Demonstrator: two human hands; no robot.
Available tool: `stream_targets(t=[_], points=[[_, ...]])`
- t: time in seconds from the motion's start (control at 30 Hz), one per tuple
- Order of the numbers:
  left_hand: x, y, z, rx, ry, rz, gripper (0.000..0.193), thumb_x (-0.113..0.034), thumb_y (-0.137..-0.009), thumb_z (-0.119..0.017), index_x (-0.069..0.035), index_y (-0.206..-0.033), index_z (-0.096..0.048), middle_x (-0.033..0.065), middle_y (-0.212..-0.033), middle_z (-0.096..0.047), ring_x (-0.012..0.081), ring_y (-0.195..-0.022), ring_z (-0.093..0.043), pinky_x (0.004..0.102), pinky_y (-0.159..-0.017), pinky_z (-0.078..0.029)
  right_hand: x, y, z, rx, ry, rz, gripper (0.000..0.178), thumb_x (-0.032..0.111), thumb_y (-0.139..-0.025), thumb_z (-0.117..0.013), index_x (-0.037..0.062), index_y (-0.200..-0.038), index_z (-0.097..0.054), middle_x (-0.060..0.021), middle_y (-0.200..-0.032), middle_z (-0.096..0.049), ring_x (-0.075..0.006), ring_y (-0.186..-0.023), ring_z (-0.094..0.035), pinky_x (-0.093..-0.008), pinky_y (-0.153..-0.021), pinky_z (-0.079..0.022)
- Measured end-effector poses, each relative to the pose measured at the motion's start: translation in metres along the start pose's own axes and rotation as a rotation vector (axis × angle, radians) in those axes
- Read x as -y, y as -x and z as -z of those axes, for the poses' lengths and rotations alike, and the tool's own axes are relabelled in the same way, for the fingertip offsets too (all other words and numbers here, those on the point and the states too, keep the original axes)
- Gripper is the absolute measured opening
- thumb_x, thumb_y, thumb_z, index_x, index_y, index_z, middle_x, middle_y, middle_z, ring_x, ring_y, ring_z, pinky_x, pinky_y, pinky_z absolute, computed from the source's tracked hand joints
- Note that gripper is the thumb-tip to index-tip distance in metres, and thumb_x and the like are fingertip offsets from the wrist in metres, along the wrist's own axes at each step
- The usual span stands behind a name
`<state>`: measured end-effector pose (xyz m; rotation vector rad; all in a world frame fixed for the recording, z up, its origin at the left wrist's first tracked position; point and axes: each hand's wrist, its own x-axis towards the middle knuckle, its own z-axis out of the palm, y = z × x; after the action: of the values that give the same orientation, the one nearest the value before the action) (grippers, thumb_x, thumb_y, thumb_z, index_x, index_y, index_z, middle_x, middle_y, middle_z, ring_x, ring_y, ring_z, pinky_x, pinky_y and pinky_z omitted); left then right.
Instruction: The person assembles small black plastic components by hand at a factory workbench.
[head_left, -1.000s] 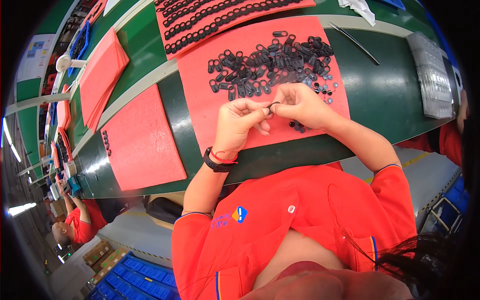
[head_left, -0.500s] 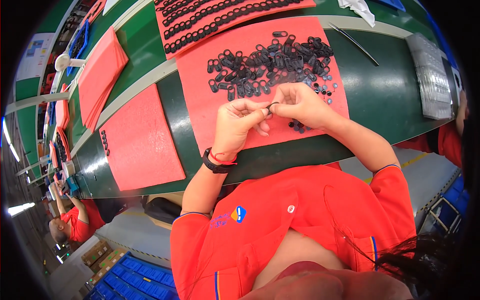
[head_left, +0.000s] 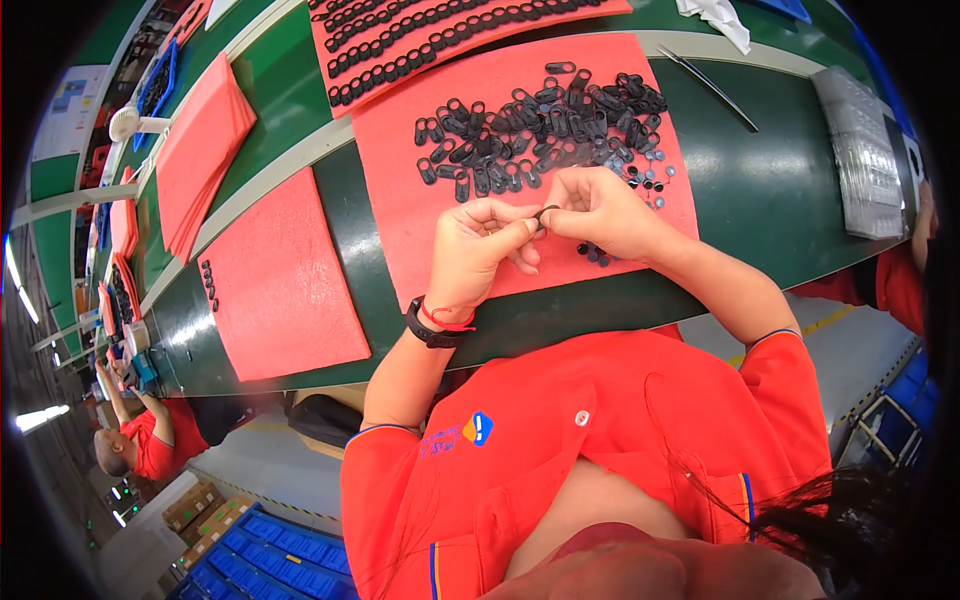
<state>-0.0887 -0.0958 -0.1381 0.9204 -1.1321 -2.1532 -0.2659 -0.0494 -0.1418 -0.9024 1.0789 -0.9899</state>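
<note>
Between my two hands is a small black oblong part with a ring-like end [head_left: 543,214], partly covered by fingertips. My left hand [head_left: 482,240] pinches one side of it with thumb and forefinger, the other fingers curled below. From the right, my right hand [head_left: 603,212] pinches the other side. Both hands are over a pink foam mat [head_left: 400,235]. Just beyond them lies a loose heap of similar black parts [head_left: 540,125]. Small round black and grey discs [head_left: 655,175] are scattered by the right hand, and several more lie below its palm.
Rows of black parts stand on another pink mat [head_left: 400,50] at the back. On the left, a pink mat [head_left: 285,290] bears a short row of parts. Tweezers [head_left: 710,85] and stacked clear plastic trays [head_left: 860,155] lie to the right on the green table [head_left: 755,190]. Co-workers sit at both sides.
My hands stay almost in place, still pinching the black part, with only slight finger movement. At far left, the co-worker's head and arms have shifted a little.
</note>
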Motion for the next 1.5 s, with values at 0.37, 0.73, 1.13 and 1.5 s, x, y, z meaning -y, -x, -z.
stream_targets(t=[0.37,0.73,1.13,1.5], points=[[0.001,0.000,0.001,0.003,0.008,0.003,0.008,0.002,-0.079,-0.058,0.006,-0.086,-0.060,0.0126,-0.076,-0.064,0.0131,-0.054,-0.060,0.0229,-0.048,-0.051,0.000,0.000,-0.004,-0.041,0.117,0.001,0.014,0.011,-0.074,-0.061,0.0027,-0.069,-0.050,0.0010,-0.061,-0.053,-0.0019,-0.053,-0.042,-0.0198,-0.045,-0.032],[0.003,0.001,-0.003,-0.010,-0.037,-0.055,0.007,0.002,-0.079,-0.058,0.006,-0.085,-0.060,0.0119,-0.075,-0.063,0.0125,-0.053,-0.059,0.0230,-0.047,-0.050,-0.001,0.000,-0.006,-0.102,0.218,0.033,0.016,0.012,-0.073,-0.061,0.0034,-0.067,-0.050,0.0026,-0.059,-0.048,-0.0021,-0.052,-0.041,-0.0210,-0.043,-0.031],[-0.007,-0.001,-0.002,-0.034,0.054,-0.032,0.012,0.001,-0.079,-0.060,0.007,-0.090,-0.060,0.0136,-0.077,-0.063,0.0138,-0.058,-0.061,0.0233,-0.050,-0.052,0.018,0.001,-0.001,0.013,-0.010,-0.062,0.012,0.012,-0.080,-0.058,0.0026,-0.075,-0.051,0.0026,-0.064,-0.049,-0.0025,-0.057,-0.041,-0.0187,-0.049,-0.030],[-0.003,-0.001,-0.003,-0.026,-0.033,-0.057,0.012,0.000,-0.079,-0.060,0.007,-0.090,-0.059,0.0127,-0.077,-0.063,0.0132,-0.057,-0.060,0.0227,-0.050,-0.051,0.004,-0.001,-0.003,-0.026,0.073,0.028,0.009,0.007,-0.079,-0.057,0.0027,-0.076,-0.050,0.0025,-0.070,-0.051,-0.0021,-0.062,-0.045,-0.0188,-0.054,-0.035]])
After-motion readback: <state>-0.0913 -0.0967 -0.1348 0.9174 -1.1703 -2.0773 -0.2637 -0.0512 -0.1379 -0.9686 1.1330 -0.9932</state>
